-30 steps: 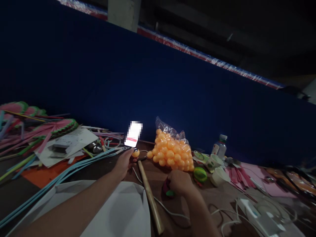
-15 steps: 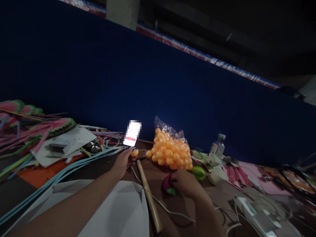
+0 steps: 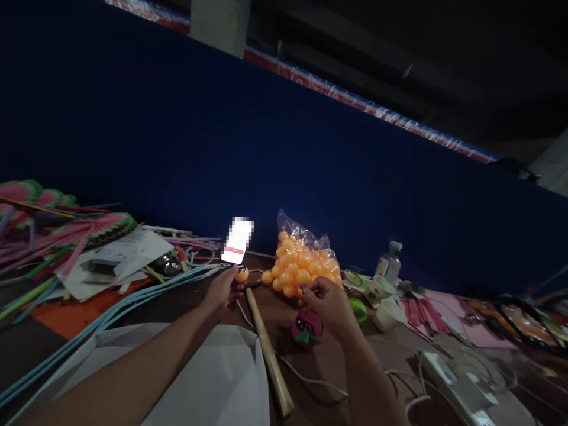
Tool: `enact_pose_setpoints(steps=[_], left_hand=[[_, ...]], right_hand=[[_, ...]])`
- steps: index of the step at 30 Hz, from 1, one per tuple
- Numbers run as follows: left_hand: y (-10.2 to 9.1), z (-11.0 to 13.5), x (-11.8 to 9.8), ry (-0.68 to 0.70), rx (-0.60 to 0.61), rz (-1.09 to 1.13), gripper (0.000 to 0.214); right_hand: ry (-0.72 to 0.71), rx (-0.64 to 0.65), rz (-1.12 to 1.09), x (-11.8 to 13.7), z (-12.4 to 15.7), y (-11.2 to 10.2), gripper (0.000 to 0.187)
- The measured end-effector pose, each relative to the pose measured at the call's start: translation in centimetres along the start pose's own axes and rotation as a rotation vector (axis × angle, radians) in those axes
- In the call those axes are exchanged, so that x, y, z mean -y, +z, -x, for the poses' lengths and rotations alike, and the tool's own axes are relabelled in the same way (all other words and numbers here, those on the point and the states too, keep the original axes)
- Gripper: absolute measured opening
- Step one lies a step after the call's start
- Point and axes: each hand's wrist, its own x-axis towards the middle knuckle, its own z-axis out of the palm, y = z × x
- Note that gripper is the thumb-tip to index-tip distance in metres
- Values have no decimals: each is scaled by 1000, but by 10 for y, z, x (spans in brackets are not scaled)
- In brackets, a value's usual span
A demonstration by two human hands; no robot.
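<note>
My left hand (image 3: 223, 290) is closed round a small orange ball (image 3: 242, 273), just below the lit phone (image 3: 234, 253). My right hand (image 3: 327, 302) is raised in front of the clear bag of orange balls (image 3: 290, 275), thumb and fingers pinched together. Whatever sits between those fingertips is too small to make out. Beneath them on the table lies a round magenta item (image 3: 306, 322) with a green leaf-like piece and dark shiny spots. A wooden stick (image 3: 268, 352) runs between my forearms.
White paper (image 3: 213, 378) lies under my left forearm, near light-blue strips (image 3: 110, 313). Paper watermelon fans (image 3: 97, 228) pile up at left. At right are a green ball (image 3: 358, 310), cups (image 3: 388, 315), a bottle (image 3: 390, 263) and a power strip (image 3: 452, 384) with cables.
My right hand has lifted off the magenta item and moved up towards the bag, uncovering the item's dark spots. My left hand and its ball have stayed put.
</note>
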Motion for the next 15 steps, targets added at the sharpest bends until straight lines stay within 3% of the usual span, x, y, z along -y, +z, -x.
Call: enact_pose_setpoints(steps=[3, 8, 15], left_hand=[[0, 2, -1, 19, 10, -1, 30], [1, 5, -3, 10, 24, 1, 33], [1, 4, -3, -8, 8, 24, 30]], right_hand=[[47, 6, -247, 18, -6, 14, 22], [-26, 30, -435, 43, -20, 35, 24], [56, 154, -771, 48, -37, 71, 27]])
